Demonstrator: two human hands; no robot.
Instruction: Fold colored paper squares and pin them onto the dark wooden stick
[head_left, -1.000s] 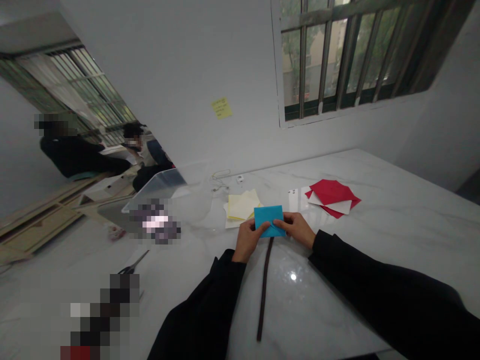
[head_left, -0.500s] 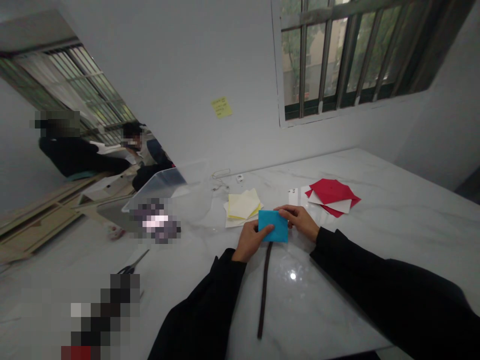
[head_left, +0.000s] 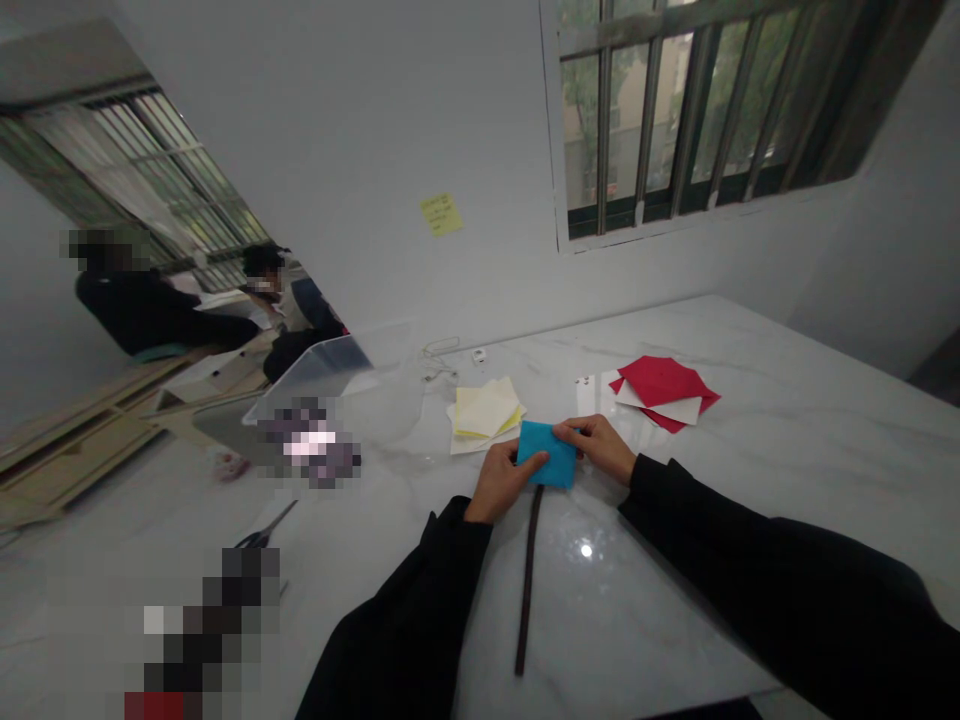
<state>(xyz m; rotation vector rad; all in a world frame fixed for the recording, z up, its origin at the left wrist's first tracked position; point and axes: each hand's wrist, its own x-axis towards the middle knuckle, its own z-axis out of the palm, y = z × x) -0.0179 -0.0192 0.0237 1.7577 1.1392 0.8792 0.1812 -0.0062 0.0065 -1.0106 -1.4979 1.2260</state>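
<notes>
A small folded square of blue paper point(head_left: 550, 462) is held up over the table between both my hands. My left hand point(head_left: 501, 478) grips its left side, thumb lying across the front. At the upper right edge, my right hand point(head_left: 600, 442) pinches the paper between thumb and fingers. Below the paper, a thin dark brown strip point(head_left: 528, 590) lies on the marbled white table, its upper end close under the blue square. Behind my left hand rests a stack of pale yellow and white folded paper point(head_left: 487, 410). Farther right lies red and white folded paper point(head_left: 667, 390).
Scissors point(head_left: 259, 538) lie to the left, near a blurred-out dark object point(head_left: 202, 630). A clear plastic bin point(head_left: 322, 365) stands at the back left. A thin cable point(head_left: 439, 360) and a small white block point(head_left: 479, 355) sit by the wall. Two people sit farther off.
The right hand's thumb has slid slightly left and down along the paper's top edge, and the blue paper has tilted a little. The left hand stays nearly in place.
</notes>
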